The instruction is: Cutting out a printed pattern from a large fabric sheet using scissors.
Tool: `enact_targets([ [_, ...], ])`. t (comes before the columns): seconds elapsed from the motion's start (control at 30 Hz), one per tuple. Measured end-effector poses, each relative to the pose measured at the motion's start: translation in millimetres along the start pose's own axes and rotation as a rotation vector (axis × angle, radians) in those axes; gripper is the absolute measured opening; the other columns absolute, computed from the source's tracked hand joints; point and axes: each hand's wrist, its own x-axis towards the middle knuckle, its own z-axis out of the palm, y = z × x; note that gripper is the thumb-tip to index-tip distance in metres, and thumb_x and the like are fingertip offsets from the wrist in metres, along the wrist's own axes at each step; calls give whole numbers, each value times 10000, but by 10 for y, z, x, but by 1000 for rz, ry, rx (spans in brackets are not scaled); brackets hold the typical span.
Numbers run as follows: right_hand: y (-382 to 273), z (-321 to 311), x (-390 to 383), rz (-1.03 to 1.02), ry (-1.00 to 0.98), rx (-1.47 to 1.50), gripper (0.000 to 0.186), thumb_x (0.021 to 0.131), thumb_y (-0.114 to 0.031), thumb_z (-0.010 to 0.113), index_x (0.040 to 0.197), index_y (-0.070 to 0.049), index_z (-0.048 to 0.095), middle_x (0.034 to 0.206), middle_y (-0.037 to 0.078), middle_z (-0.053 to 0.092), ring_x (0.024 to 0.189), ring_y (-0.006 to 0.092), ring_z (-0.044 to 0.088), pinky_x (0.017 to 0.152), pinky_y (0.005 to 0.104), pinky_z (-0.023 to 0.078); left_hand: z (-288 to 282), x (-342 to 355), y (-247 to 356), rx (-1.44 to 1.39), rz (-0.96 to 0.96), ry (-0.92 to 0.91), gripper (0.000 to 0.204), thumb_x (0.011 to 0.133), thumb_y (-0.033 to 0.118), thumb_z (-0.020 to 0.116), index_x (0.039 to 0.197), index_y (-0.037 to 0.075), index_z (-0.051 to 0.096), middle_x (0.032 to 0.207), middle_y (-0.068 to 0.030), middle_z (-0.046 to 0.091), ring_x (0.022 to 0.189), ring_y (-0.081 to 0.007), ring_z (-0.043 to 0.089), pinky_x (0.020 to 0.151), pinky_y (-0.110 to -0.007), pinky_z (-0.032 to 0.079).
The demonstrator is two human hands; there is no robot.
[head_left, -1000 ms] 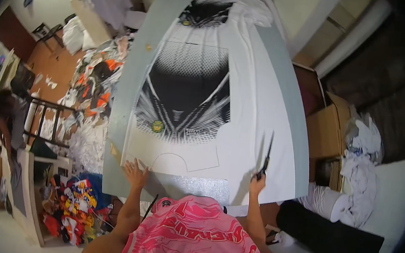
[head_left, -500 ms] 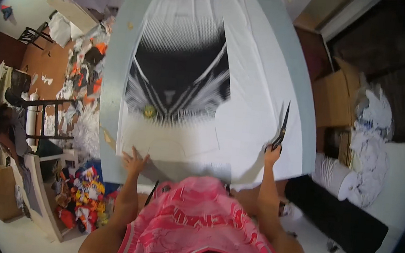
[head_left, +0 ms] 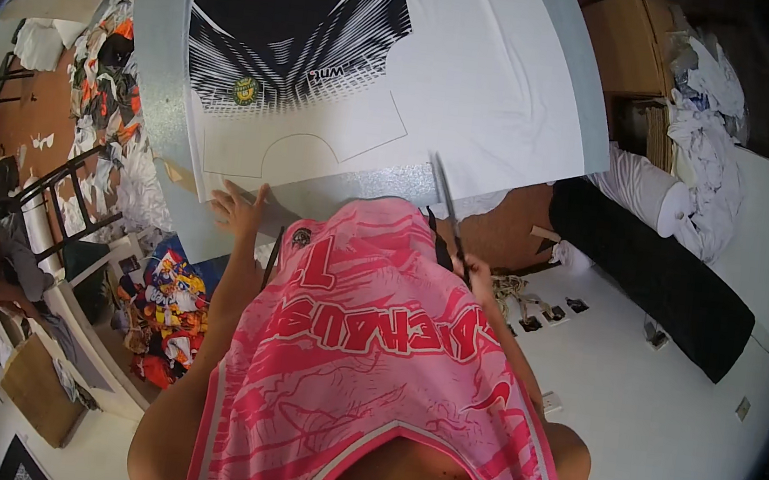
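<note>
- We've got L hand (head_left: 238, 210) at near-L corner of the white cloth (head_left: 503, 93), fingers & thumb spread wide, palm side down; looks to rest there w/ nothing pinched.
- Our R hand (head_left: 474, 276) is curled round the handles of the scissors (head_left: 450, 211), off the near edge of the table (head_left: 159, 109) & just beside our pink jersey (head_left: 370, 285); exact finger placement we can't tell, too small/dark.
- Scissors pt up & a bit L, away from us, tip end over the near edge. Blades open or closed? We can't tell, they're blurred.
- Cloth lies spread on the blue-grey table, running out of view at top, w/ soft creases on R side.
- On its L half we see the blk printed panel (head_left: 282, 14), w/ a small round yellow badge (head_left: 245, 89) at its lower L.
- Below that, nearer us, thin outline (head_left: 306, 135) w/ a curved dip in the mid.
- Speckled silver strip (head_left: 395, 181) shows along near edge, btwn cloth & jersey.
- To R, off the table: white roll (head_left: 638, 187), long blk bundle (head_left: 653, 268), cardboard box (head_left: 625, 45) farther up.
- To L, on flr: fabric scraps (head_left: 111, 80), plus multicol. pile (head_left: 176, 302) nearer us.
</note>
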Motion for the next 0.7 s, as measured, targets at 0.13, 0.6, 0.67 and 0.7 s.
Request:
enact_targets([
  [0.13,387,218,-104,-45,-84,64,247,1001,-301,598,854,-111,655,704,-45,576,592,85,536,557,248,428,46,68,-33,-96,47,-15,1211,731,917,484,1617,236,16,1660,-214,-61,1522,-436,-59,1125,-727,30],
  [0.6,64,554,750,35,-268,105,414,931,-496,669,777,-113,644,669,-13,582,612,87,532,612,240,411,-17,164,20,-32,-9,-103,1243,703,938,476,1618,229,23,1663,-207,-67,1522,-445,-48,1134,-724,34],
  [0.67,80,612,737,42,-246,147,430,931,-500,667,748,-113,632,646,-9,574,585,94,530,585,249,399,-32,158,26,-27,-20,-114,1243,704,938,475,1618,229,20,1662,-206,-72,1521,-446,-49,1136,-721,35],
  [0.7,92,625,736,28,-261,179,439,931,-502,665,734,-112,626,634,-7,570,571,98,529,571,254,392,-39,157,31,-21,-21,-115,1242,704,936,478,1617,230,19,1663,-204,-73,1521,-448,-49,1137,-720,38],
])
